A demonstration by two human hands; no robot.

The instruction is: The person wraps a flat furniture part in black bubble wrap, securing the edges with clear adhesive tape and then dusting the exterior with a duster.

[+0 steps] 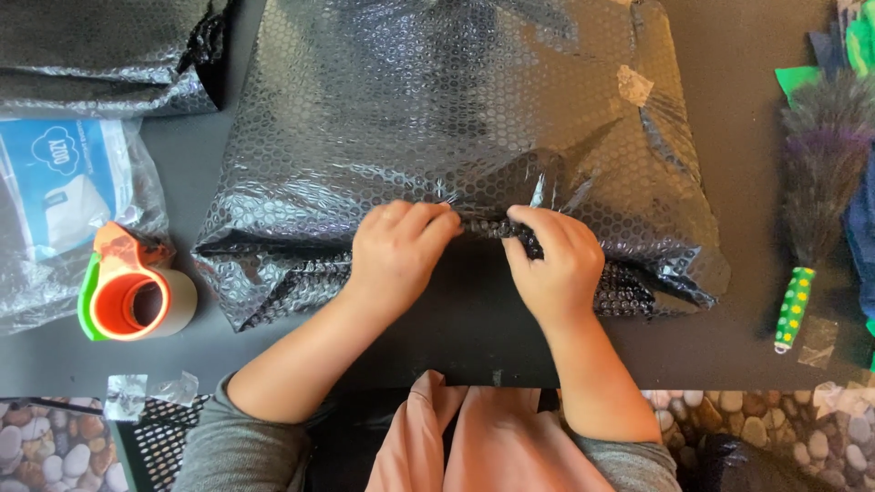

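Head view, table: dark grey surface [756, 301], seen from above, near edge toward the person.
Parcel: large bundle wrapped in black bubble wrap [456, 137], lay across the middle, reaching toward the far edge.
Left hand [396, 251]: pressed on the wrap's near edge, fingers curled and pinching the folded film.
Right hand [551, 264]: just beside the left, fingers closed, pinching the same fold.
Tape dispenser [132, 301]: orange and green, sat near the left edge.
Plastic bag [64, 196]: clear, with blue and white contents, at the left edge.
Feather toy [811, 200]: lay by the right edge.
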